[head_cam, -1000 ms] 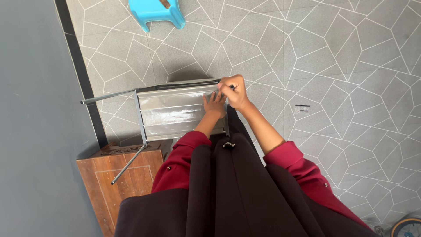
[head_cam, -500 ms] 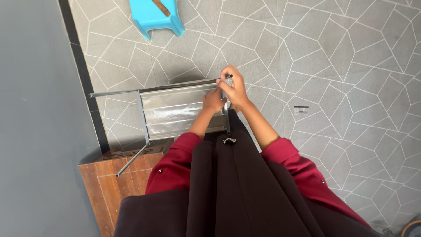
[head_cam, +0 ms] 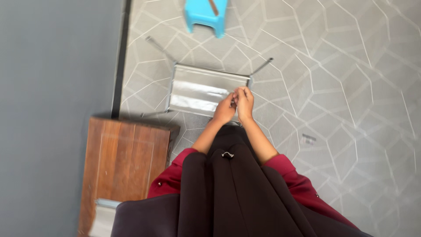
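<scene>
A shiny metal tray (head_cam: 197,87) with thin rod legs stands on the grey patterned tile floor, in front of my dark skirt. My left hand (head_cam: 224,110) and my right hand (head_cam: 244,102) meet fingertip to fingertip over the tray's near right edge. The fingers of both hands are curled together. Blur hides whether anything small is pinched between them. My red sleeves are pushed up above the forearms.
A blue plastic stool (head_cam: 205,15) stands on the floor beyond the tray. A brown wooden cabinet top (head_cam: 125,162) is at my left, against a grey wall (head_cam: 52,109) with a dark skirting strip (head_cam: 118,66). A small mark (head_cam: 309,139) lies on the tiles at right.
My right hand has left the tray's far corner and my left hand has lifted off the tray's surface. Both now meet over the near edge. The view has swung left.
</scene>
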